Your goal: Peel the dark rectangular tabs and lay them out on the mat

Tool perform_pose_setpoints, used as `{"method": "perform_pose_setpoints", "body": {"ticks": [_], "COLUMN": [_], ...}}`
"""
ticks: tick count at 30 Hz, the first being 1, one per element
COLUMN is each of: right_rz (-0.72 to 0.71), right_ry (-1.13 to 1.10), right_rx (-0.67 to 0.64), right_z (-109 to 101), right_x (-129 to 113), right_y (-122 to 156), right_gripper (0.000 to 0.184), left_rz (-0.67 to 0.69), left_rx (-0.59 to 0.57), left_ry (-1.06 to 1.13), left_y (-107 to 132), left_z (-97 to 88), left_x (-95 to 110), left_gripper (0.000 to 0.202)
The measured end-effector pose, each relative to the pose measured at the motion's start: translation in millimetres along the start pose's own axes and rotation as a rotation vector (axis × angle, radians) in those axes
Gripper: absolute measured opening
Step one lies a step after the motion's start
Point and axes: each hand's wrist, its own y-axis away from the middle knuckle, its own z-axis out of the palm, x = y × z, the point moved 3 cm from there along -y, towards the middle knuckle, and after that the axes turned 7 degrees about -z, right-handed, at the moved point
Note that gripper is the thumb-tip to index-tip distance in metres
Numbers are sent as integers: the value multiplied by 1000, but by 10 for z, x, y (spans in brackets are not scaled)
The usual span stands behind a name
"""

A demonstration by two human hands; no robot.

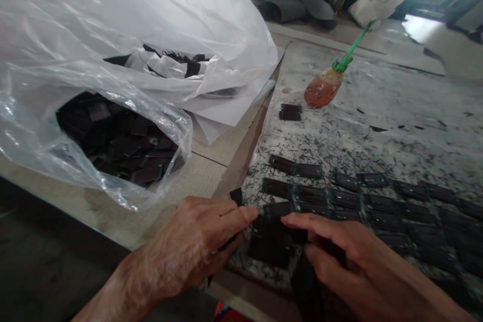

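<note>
Dark strips (310,194), lying in rows on the stained board (377,95) at near right, look thin, light and bendy, best nipped at a short edge, and the left hand (192,246) clamps a stack while the right hand (354,261) touches one, grip unclear.

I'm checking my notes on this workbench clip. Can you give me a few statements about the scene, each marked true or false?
1. The clear plastic bag holds dark pieces. True.
2. The bottle of orange liquid stands upright. False: it lies on its side on the worktop.
3. Dark pieces lie in rows on the worktop. True.
4. Both hands are inside the bag. False: the left hand and right hand are at the worktop's near edge, on dark pieces.
</note>
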Motion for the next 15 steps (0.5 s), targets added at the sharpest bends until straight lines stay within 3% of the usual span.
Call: {"method": "perform_pose_setpoints", "body": {"ticks": [15], "right_rz": [28], "right_ry": [4], "right_rx": [39], "right_z": [-26], "right_x": [29], "right_y": [16], "right_gripper": [39], "left_rz": [25], "left_rx": [-1], "left_ry": [33], "left_y": [-2], "left_z": [27], "left_x": [14], "left_gripper": [26]}}
